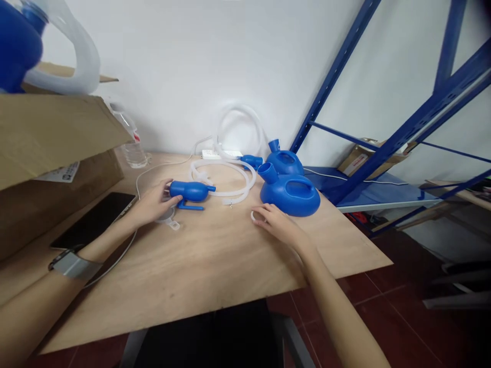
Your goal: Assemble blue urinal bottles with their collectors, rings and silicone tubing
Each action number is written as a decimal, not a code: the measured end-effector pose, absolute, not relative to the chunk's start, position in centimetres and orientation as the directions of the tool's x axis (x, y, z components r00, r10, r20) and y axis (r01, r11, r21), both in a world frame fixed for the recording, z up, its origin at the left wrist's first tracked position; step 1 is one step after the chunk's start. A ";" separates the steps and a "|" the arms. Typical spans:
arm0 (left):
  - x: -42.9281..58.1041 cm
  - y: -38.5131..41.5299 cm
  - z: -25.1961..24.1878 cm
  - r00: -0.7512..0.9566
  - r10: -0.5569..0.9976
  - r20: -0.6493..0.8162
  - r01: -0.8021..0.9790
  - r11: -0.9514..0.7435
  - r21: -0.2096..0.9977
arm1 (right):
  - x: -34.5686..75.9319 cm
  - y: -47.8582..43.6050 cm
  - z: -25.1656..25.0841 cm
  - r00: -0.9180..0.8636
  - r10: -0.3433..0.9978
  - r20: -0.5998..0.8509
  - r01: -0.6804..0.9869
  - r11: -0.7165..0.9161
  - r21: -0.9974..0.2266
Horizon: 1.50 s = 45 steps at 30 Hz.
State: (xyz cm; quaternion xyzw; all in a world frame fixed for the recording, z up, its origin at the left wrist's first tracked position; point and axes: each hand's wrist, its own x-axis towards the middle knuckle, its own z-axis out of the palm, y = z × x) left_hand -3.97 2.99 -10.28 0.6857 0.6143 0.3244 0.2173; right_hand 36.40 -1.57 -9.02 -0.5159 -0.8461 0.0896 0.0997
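My left hand (154, 203) is wrapped round the wide end of a blue plastic urinal cup (194, 191), which has a side handle and a narrow nozzle pointing right. Under and beside that hand lies a translucent cap with a tab (174, 223). My right hand (275, 221) pinches a small white ring (252, 216) just above the table, in front of a blue urinal bottle (290, 197) with an angled neck. Behind it stands a second blue bottle (284, 162). A coiled clear hose (251, 185) lies between my hands, with a small metal clip near its end.
An open cardboard box (57, 138) fills the left side, a blue bottle and thick white hose on top. A black tablet (94, 220), a cable, a clear plastic bottle (134, 153) and a power strip (221, 154) are on the table (215, 271). Blue shelving (356, 138) stands right.
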 end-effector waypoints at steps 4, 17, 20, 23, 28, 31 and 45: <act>-4.6 3.3 -10.0 0.016 0.988 0.153 0.769 -0.110 0.629 | 36.3 -1.9 -8.0 -0.381 0.899 0.216 0.787 0.438 -0.434; -4.5 2.2 -8.7 0.196 0.969 0.150 0.764 -0.247 0.596 | 20.3 7.0 -6.4 -0.495 0.760 0.422 0.497 0.646 -0.580; -3.4 1.7 -8.6 0.231 0.954 0.193 0.735 -0.301 0.608 | 18.9 7.2 -8.4 -0.456 0.806 0.378 0.532 0.587 -0.610; -2.3 1.3 -8.1 0.249 0.932 0.263 0.725 -0.360 0.587 | 18.9 6.4 -9.5 -0.427 0.807 0.409 0.478 0.585 -0.655; 1.0 1.6 -7.3 0.332 0.861 0.386 0.623 -0.507 0.596 | 19.2 5.2 -9.3 -0.248 0.798 0.549 0.434 0.598 -0.674; 4.1 2.3 -7.0 0.335 0.823 0.459 0.545 -0.566 0.618 | 19.6 5.5 -8.9 -0.022 0.826 0.564 0.397 0.525 -0.753; 5.8 -1.4 -7.0 0.193 0.938 0.287 0.357 -0.339 0.870 | 21.8 5.3 -7.8 0.045 0.868 0.494 -0.136 0.495 -0.858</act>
